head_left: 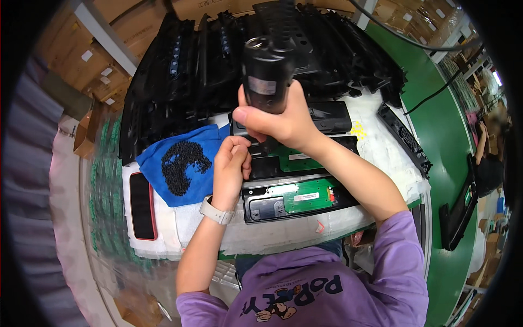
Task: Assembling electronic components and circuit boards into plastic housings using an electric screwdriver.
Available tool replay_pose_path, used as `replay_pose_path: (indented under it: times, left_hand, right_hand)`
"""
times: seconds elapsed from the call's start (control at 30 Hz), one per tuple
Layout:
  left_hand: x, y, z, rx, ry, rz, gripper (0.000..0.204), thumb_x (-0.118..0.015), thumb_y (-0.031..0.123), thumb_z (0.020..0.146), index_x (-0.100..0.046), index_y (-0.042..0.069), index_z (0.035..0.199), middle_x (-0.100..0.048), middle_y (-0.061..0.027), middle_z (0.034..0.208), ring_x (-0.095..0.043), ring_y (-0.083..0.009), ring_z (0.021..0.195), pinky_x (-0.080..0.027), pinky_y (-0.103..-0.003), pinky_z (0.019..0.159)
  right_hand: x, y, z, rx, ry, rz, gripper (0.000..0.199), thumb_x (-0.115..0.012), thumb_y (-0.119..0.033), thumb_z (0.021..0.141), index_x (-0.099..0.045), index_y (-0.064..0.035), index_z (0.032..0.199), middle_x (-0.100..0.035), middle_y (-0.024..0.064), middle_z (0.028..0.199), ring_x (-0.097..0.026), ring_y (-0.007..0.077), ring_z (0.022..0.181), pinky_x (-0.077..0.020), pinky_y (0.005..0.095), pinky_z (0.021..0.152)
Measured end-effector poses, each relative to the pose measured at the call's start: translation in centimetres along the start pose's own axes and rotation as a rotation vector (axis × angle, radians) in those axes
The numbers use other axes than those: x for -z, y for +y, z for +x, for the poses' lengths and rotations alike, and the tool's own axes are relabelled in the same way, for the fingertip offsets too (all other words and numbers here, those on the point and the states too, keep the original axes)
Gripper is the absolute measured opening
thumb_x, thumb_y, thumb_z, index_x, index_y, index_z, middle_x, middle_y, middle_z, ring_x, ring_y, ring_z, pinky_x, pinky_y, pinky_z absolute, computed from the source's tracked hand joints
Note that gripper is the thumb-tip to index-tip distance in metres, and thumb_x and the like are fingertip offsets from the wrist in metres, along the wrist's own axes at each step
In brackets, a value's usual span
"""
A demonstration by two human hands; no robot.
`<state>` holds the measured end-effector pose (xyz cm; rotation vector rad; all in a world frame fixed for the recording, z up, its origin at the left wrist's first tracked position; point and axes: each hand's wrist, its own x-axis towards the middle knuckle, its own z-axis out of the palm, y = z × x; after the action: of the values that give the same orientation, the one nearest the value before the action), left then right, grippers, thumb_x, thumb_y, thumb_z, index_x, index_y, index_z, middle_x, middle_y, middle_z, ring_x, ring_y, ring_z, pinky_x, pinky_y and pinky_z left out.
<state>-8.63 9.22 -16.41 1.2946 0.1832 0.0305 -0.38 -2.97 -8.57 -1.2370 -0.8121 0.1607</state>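
My right hand (286, 121) is wrapped round a black electric screwdriver (267, 71), held upright over the work, its tip hidden below my fingers. Close under it, my left hand (231, 159) has its fingers curled together at the left end of the black housings; whatever they pinch is hidden. Nearest me lies a black plastic housing (267, 207) with a green circuit board (305, 198) in it. Another black housing with a green board (294, 161) lies just beyond, partly under my right forearm. Left of my hands, a heap of small black screws (182, 166) rests on a blue cloth (150, 159).
Black plastic parts (212, 71) are piled along the far side of the white-covered table (190, 229). A phone with a red edge (143, 204) lies at the left. One long black part (402, 139) lies at the right, beside a green surface (436, 131) with a cable over it.
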Motion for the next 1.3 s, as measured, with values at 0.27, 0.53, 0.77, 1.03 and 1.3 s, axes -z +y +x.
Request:
replay_pose_path:
  times: [0.27, 0.53, 0.77, 1.03, 1.3]
  left_hand:
    - [-0.2, 0.2, -0.6, -0.014, -0.048, 0.071, 0.008, -0.051, 0.001, 0.083, -0.05, 0.005, 0.09, -0.054, 0.0001, 0.068, -0.045, -0.0047, 0.055, -0.032, -0.017, 0.049]
    - [-0.7, 1.6, -1.7, -0.181, -0.139, 0.163, 0.011, -0.054, 0.007, 0.088, -0.056, -0.001, 0.097, -0.065, -0.0089, 0.086, -0.061, -0.0115, 0.075, -0.046, -0.02, 0.066]
    - [-2.0, 2.5, -3.0, 0.009, -0.36, 0.054, 0.013, -0.058, -0.001, 0.083, -0.057, -0.005, 0.094, -0.065, -0.0145, 0.088, -0.065, -0.0177, 0.079, -0.052, -0.027, 0.074]
    - [-2.3, 1.8, -2.8, 0.023, -0.376, 0.108, 0.012, -0.059, -0.006, 0.079, -0.057, -0.005, 0.09, -0.066, -0.0151, 0.086, -0.065, -0.0179, 0.081, -0.051, -0.025, 0.074]
    - [-2.7, 2.8, -3.0, -0.07, -0.407, 0.264, 0.021, -0.067, 0.002, 0.073, -0.059, -0.002, 0.092, -0.066, -0.0113, 0.089, -0.063, -0.0173, 0.086, -0.049, -0.029, 0.075]
  right_hand:
    - [-0.1, 0.5, -0.3, 0.206, -0.061, -0.143, 0.02, -0.073, -0.008, 0.068, -0.057, -0.0007, 0.077, -0.056, 0.0025, 0.067, -0.051, 0.0051, 0.052, -0.0397, 0.0192, 0.046]
    - [3.2, -3.9, -2.8, 0.13, 0.019, 0.346, 0.034, -0.052, -0.032, 0.086, -0.044, -0.0031, 0.102, -0.047, 0.0023, 0.058, -0.041, 0.0111, 0.041, -0.0384, 0.0279, 0.045]
    - [4.4, -4.7, -5.2, 0.223, 0.202, 0.6, 0.028, -0.043, -0.032, 0.089, -0.05, -0.0064, 0.096, -0.046, 0.0031, 0.054, -0.042, 0.0143, 0.039, -0.0392, 0.0309, 0.047]
    - [4.0, -4.5, -6.0, 0.146, 0.287, 0.549, 0.026, -0.046, -0.029, 0.088, -0.048, -0.0044, 0.094, -0.046, 0.0044, 0.053, -0.043, 0.0143, 0.039, -0.0388, 0.0303, 0.046]
    - [3.2, -5.1, -6.5, 0.098, 0.33, 0.625, 0.024, -0.049, -0.024, 0.086, -0.047, -0.002, 0.094, -0.045, 0.0045, 0.051, -0.042, 0.0138, 0.038, -0.0378, 0.0288, 0.043]
